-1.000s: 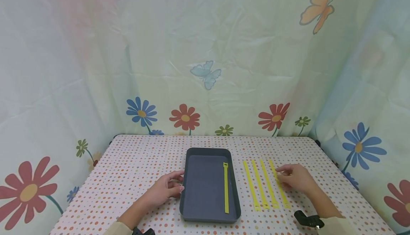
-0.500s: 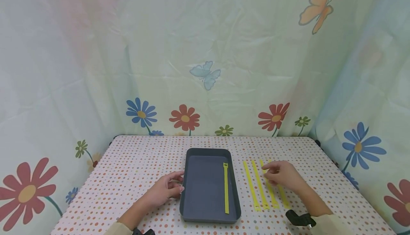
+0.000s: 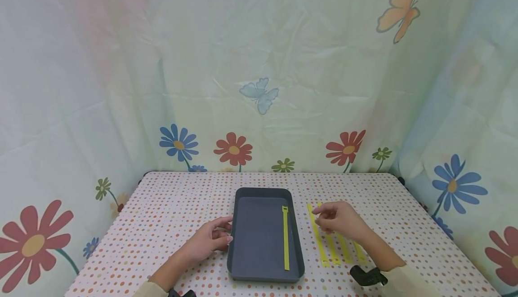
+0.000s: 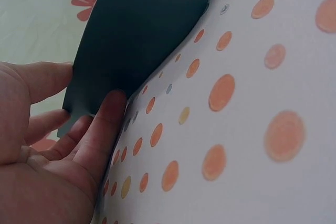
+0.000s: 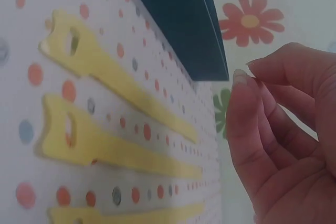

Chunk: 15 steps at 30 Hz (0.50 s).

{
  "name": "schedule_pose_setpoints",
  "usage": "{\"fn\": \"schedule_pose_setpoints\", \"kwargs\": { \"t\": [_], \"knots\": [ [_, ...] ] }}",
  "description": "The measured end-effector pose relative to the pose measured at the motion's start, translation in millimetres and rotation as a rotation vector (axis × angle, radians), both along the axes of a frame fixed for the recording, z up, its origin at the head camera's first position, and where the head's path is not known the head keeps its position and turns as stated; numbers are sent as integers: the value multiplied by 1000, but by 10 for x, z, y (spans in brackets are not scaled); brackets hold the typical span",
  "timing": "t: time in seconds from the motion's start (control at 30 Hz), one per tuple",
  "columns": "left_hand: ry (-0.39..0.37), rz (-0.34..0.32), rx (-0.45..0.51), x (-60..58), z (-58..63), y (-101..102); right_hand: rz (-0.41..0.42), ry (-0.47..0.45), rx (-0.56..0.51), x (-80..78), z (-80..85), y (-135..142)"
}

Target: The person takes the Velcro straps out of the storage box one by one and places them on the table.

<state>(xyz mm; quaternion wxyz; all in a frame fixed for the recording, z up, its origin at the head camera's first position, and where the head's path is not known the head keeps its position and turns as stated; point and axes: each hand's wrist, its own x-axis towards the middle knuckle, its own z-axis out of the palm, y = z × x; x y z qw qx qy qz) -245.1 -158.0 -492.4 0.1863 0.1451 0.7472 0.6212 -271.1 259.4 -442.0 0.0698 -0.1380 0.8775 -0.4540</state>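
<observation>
A dark grey tray (image 3: 259,238) lies on the table, with one yellow hook-and-loop cable tie (image 3: 286,238) lengthwise along its right side. My left hand (image 3: 207,239) rests at the tray's left wall. In the left wrist view, its fingertips (image 4: 113,100) touch that wall, fingers loosely bent. Right of the tray, several more yellow cable ties (image 5: 131,153) lie side by side, slotted heads toward me. Over their far halves hovers my right hand (image 3: 339,219), partly hiding them in the head view. Its thumb and index finger are close together, holding nothing.
The table (image 3: 190,198) wears a white cover with coloured dots. Behind it and at both sides hangs a curtain (image 3: 202,63) printed with flowers and butterflies. A black wrist mount (image 3: 368,275) is strapped near the right sleeve.
My right hand has moved left across the row of cable ties, from the rightmost one to the leftmost ones. The left hand, the tray and the ties have stayed put.
</observation>
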Motion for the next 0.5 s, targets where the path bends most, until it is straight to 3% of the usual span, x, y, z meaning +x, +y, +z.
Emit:
{"fn": "schedule_pose_setpoints", "kwargs": {
  "t": [0.23, 0.5],
  "knots": [
    [4, 3, -3, 12, 8, -1, 82, 32, -6, -30, 55, -166],
    [-7, 5, 13, 7, 3, 7, 269, 89, -19, -47, 121, -357]
  ]
}}
